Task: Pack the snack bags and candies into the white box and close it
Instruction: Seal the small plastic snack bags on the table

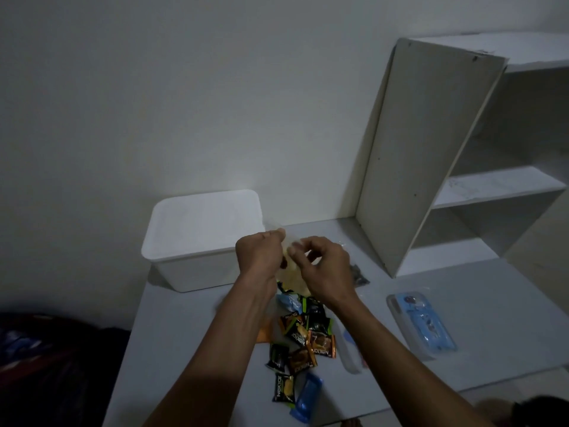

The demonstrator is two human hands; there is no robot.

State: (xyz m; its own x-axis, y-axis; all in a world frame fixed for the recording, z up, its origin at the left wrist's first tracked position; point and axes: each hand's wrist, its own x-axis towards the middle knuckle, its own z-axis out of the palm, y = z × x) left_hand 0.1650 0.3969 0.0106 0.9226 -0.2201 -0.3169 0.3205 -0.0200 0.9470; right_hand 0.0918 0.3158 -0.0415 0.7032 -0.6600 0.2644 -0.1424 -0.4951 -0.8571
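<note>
Snack packets (303, 340) nearest; both hands (295, 257) pinch pale, probably clear bag (292, 280), hiding white box (200, 238) corner.

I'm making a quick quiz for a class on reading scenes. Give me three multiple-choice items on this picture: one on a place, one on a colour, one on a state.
1. Where does the white box stand on the table?
A. at the far left corner, by the wall
B. on the near right edge
C. inside the shelf unit

2. What colour is the flat case lying at the right of the table?
A. red
B. light blue
C. black

3. What are the left hand and right hand doing?
A. resting flat on the table
B. both pressing down on the box
C. both holding a clear bag above the snack packets

Answers: 1 A, the box sits at the far left, close to the wall. 2 B, its face shows light blue. 3 C, both hands pinch the bag, raised over the pile.
</note>
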